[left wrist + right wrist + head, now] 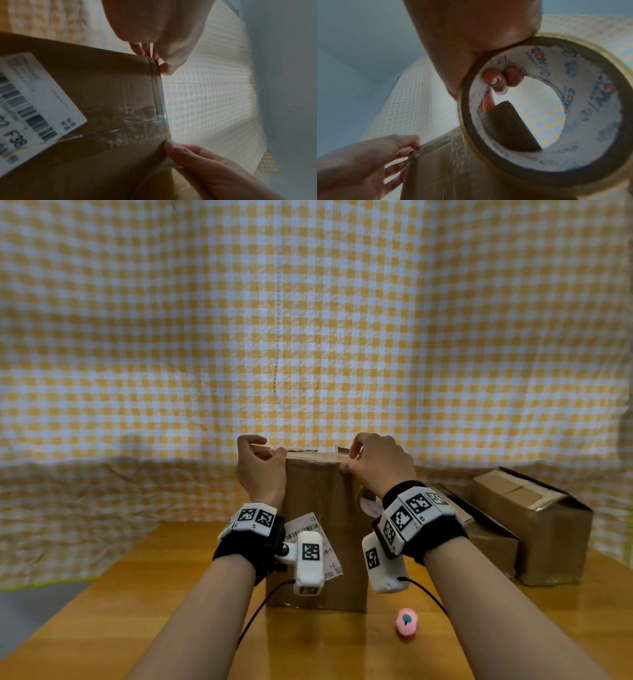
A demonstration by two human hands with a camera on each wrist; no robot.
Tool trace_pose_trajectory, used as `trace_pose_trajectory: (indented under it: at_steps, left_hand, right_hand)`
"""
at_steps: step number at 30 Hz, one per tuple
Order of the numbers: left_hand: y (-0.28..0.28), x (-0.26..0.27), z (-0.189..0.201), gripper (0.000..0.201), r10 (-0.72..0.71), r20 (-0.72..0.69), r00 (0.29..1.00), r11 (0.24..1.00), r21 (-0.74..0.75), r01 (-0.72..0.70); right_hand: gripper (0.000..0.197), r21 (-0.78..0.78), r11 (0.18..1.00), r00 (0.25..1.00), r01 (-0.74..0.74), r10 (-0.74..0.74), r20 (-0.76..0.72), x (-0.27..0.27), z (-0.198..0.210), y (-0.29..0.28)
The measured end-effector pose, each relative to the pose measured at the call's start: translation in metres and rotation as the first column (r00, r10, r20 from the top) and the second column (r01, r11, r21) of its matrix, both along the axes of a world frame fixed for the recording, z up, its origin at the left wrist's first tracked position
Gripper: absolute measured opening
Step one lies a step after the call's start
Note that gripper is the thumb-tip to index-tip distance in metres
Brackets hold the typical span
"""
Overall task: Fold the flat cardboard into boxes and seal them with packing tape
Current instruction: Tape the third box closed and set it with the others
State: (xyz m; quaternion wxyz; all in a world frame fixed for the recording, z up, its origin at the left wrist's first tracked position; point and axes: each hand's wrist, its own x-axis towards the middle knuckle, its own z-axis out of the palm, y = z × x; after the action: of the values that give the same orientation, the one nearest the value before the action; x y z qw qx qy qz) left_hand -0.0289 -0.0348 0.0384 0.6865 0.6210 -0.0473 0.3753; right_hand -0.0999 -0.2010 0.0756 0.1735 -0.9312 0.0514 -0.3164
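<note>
- Cardboard box (317,529) stands upright at lower centre of the head view, on the wooden table (171,594), its top edge level with both your hands and its white shipping label (32,97) facing you
- Left hand (262,470) sits at the box's top left corner; in the left wrist view its thumb (173,148) presses the edge while the fingers curl over behind, so it grips the box
- Right hand (380,463) sits at the top right corner, fingers curled; in the right wrist view two fingertips (494,79) hook inside the core of the tape roll (544,108), so it holds the roll
- Clear tape strip (137,121) already lies wrinkled on the near face and meets the top edge between your hands
- Key relation: the roll hangs on the right side, just beside the box's right corner, so the right hand is the nearer one to lay tape; the top edge runs left to right across the frame, and you would likely draw the tape along or over it
- Two more boxes (534,525) rest at the right; a small pink object (406,622) lies near the box's lower right
</note>
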Motion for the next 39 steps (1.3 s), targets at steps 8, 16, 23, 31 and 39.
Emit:
trace_pose_trajectory:
  at_steps: [8,16,23,31,39]
  left_hand:
    - [-0.012,0.006,0.000,0.034,-0.077,-0.030,0.997,0.996,-0.042,0.076]
    - [0.005,0.018,0.002,0.014,-0.315,-0.233,0.920,0.949,-0.105,0.298]
    - [0.018,0.005,-0.022,0.024,-0.553,-0.056,0.831,0.830,-0.122,0.544]
    - [0.012,0.011,-0.039,0.025,-0.149,0.116,0.982,0.935,0.339,0.102]
    - [0.014,0.004,-0.029,0.031,0.001,0.078,0.997,0.856,0.516,-0.041]
  right_hand:
    - [0.023,0.012,1.000,1.000,-0.015,0.015,0.000,0.000,0.001,-0.002]
    - [0.019,0.028,1.000,1.000,-0.015,0.015,-0.007,-0.001,-0.001,-0.004]
    - [0.020,0.056,0.998,1.000,-0.017,0.017,0.002,-0.002,-0.001,-0.009]
    - [0.017,0.030,0.999,1.000,-0.015,0.014,0.024,-0.003,-0.003,-0.006]
    - [0.017,0.232,0.959,0.985,-0.164,0.147,0.089,-0.004,0.000,-0.020]
